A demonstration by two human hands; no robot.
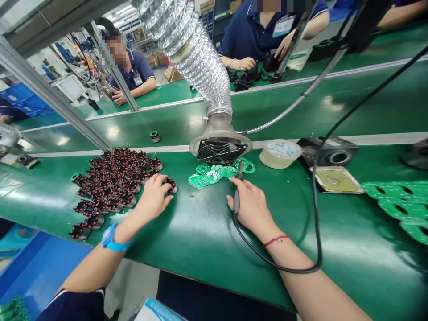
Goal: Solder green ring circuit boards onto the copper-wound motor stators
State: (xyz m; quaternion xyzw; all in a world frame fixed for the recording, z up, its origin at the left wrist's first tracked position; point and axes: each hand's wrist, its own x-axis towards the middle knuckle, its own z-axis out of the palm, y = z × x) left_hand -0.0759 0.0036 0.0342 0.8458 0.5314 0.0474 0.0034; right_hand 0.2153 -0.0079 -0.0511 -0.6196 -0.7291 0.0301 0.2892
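My left hand [154, 196] rests at the right edge of a heap of copper-wound coils [110, 185], its fingers curled over one coil [171, 183]. My right hand [251, 206] grips a soldering iron [237, 196] like a pen, tip pointing away toward a cluster of small round green circuit boards [214, 173]. The iron's black cable [284, 265] loops back past my right wrist. Both hands lie on the green bench [200, 227].
A fume extractor hood [219, 149] on a silver flexible duct hangs just behind the boards. A tape roll [280, 154], a black soldering station [329, 151], a sponge tray [336, 179] and green board panels [401, 205] lie to the right. Two people sit across the conveyor.
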